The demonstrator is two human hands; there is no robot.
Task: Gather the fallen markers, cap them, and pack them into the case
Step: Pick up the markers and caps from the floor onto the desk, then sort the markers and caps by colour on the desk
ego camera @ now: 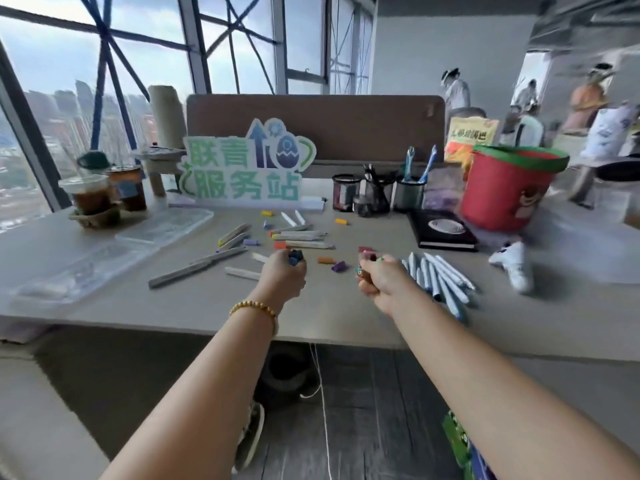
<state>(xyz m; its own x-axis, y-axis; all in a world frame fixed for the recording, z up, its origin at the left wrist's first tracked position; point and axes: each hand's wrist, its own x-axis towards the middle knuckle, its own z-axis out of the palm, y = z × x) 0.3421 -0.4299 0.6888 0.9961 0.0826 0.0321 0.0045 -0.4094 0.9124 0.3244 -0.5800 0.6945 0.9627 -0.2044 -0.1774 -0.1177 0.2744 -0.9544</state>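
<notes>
Both fists are full of loose caps: my left hand [284, 271] is curled round a dark blue cluster, and my right hand [375, 280] is closed on several more, green and brownish ones showing at the knuckles. To do this step well I judge I should set the caps down in one heap near the uncapped markers [301, 234] and match colours one at a time, rather than try capping with crowded fingers. That scattered group lies mid-desk [173, 306], long axes running mostly left to right, tips toward the right. A second bunch of markers [440, 277] lies just right of my right hand, fanned with their long axes running away from me, leaning left. Stray caps [327, 260] sit between my hands. The clear case [166, 226] lies open, well to the left.
</notes>
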